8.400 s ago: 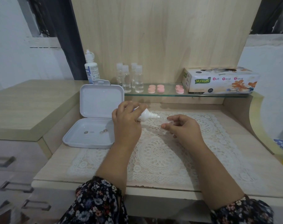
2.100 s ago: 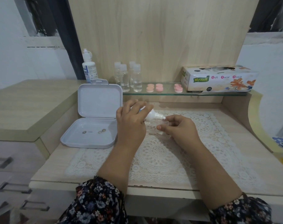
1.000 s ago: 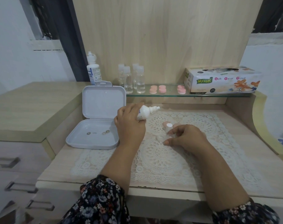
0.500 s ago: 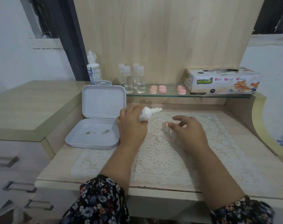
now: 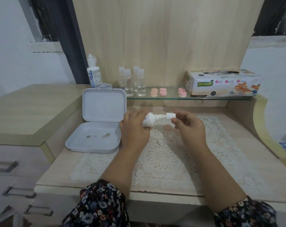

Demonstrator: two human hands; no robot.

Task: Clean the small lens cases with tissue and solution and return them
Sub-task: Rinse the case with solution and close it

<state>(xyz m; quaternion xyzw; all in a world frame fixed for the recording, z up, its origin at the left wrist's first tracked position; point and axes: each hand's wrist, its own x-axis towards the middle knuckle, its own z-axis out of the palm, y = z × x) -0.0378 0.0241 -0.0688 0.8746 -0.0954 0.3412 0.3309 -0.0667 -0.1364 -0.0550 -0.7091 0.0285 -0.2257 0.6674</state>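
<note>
Cap (image 5: 170,115) now lifted, lace mat (image 5: 157,154), desk (image 5: 247,149)

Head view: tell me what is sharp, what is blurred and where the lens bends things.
Head view: even, soft light; tissue box lettering reads sharp; the left hand holding the small solution bottle and the right hand pinching its cap are slightly soft; drawer handles at the lower left smear; shelf edges bow with wide-angle distortion.

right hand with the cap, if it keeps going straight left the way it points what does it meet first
Most likely the bare nozzle of the small solution bottle in the left hand; the cap pinched by the right hand sits just beside it, depth unclear.
</note>
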